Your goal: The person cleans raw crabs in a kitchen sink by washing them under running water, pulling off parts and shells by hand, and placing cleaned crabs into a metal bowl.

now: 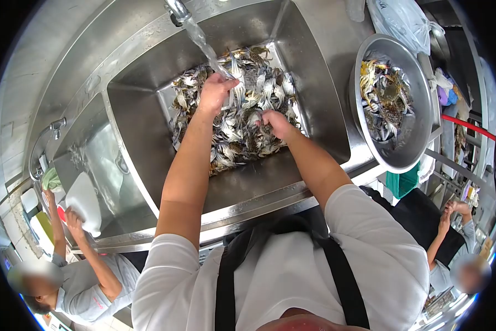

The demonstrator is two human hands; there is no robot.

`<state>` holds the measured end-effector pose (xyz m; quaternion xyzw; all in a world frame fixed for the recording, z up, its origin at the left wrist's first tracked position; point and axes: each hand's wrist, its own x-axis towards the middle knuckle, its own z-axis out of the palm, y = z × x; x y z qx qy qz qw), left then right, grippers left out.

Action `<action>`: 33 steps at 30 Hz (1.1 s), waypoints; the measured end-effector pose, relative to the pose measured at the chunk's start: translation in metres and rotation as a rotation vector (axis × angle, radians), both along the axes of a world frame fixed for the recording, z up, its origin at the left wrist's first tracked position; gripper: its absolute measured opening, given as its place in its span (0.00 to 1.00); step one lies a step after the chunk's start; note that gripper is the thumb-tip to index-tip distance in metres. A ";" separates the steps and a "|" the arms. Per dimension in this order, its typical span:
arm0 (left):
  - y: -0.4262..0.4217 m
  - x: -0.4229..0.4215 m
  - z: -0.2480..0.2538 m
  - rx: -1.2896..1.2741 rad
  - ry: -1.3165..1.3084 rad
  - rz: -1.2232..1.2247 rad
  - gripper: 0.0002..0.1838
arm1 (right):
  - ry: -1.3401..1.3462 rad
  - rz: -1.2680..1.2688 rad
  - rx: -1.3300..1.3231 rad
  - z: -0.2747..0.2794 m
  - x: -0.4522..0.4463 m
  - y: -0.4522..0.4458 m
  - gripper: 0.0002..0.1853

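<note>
Many crabs (237, 135), with pale bellies, claws and dark shells, cover the floor of a deep steel sink (140, 116). My left hand (215, 94) is at the end of the running water, its fingers closed on a crab that is largely hidden by the hand and the splash. To the right and lower, my right hand (278, 124) pinches a crab among the pile, thumb and fingers together. Water pours from the faucet (177, 10) at the sink's back edge onto the crabs beside my left hand.
A steel bowl (422, 129) with several crabs stands right of the sink, near a clear plastic bag (397, 22). A second basin (102, 157) lies left, where a person (107, 281) holds a white container (84, 204). Another person (444, 226) stands far right.
</note>
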<state>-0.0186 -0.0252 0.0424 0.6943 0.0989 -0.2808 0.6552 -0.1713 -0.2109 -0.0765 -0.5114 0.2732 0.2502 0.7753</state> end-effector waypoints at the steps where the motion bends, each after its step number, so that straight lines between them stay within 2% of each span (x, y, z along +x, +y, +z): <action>1: 0.002 -0.002 -0.002 -0.078 0.045 0.011 0.10 | 0.115 -0.106 0.073 0.038 0.011 0.001 0.13; 2: 0.003 -0.003 -0.002 -0.157 0.089 0.022 0.10 | 0.230 -0.213 0.144 0.059 0.018 0.002 0.17; 3: 0.002 -0.005 -0.001 -0.161 0.088 0.024 0.10 | 0.108 -0.216 0.220 0.055 0.021 -0.001 0.19; 5: -0.001 -0.010 0.000 -0.326 0.198 0.107 0.11 | 0.058 -0.242 0.279 0.059 0.040 -0.002 0.18; 6: -0.001 -0.011 0.001 -0.331 0.197 0.107 0.11 | 0.008 -0.269 0.343 0.062 0.048 0.000 0.17; 8: 0.006 -0.013 -0.005 -0.058 0.108 -0.121 0.12 | 0.023 -0.307 0.312 0.080 0.061 0.007 0.20; 10: 0.001 -0.024 -0.007 -0.089 0.011 -0.091 0.12 | 0.066 -0.307 0.302 0.090 0.073 0.011 0.29; 11: -0.001 -0.029 -0.004 -0.045 -0.064 -0.072 0.11 | 0.018 -0.284 0.454 0.081 0.078 0.013 0.39; 12: -0.002 -0.032 0.000 0.000 -0.138 -0.055 0.11 | 0.017 -0.284 0.456 0.078 0.077 0.014 0.39; 14: -0.003 -0.034 0.005 -0.047 -0.164 -0.051 0.12 | -0.042 -0.176 0.366 0.085 0.078 0.018 0.49; 15: -0.005 -0.034 0.007 -0.055 -0.113 0.019 0.13 | -0.033 -0.239 0.359 0.081 0.079 0.023 0.54; 16: -0.007 -0.034 0.010 -0.063 -0.063 0.090 0.13 | -0.034 -0.240 0.359 0.089 0.078 0.024 0.54; 18: -0.003 -0.029 -0.001 -0.020 -0.070 0.066 0.13 | 0.014 -0.247 0.224 0.115 0.076 0.026 0.58; 20: -0.004 -0.023 0.005 0.021 -0.085 0.044 0.14 | -0.009 -0.255 0.257 0.116 0.082 0.026 0.59; 22: -0.005 -0.026 0.013 0.005 -0.112 0.010 0.13 | 0.026 -0.213 0.143 0.127 0.077 0.021 0.60; 24: -0.001 -0.024 0.016 0.030 -0.104 -0.042 0.12 | 0.027 -0.210 0.129 0.111 0.076 0.019 0.60; 26: 0.003 -0.012 0.014 -0.117 -0.001 0.012 0.13 | 0.022 -0.116 0.101 0.116 0.079 0.013 0.60; 31: 0.007 0.001 0.010 -0.025 -0.018 0.127 0.10 | 0.031 -0.117 0.092 0.094 0.078 0.004 0.60; 33: 0.007 0.013 0.002 0.051 -0.032 0.087 0.10 | -0.020 -0.045 0.188 0.079 0.080 0.002 0.61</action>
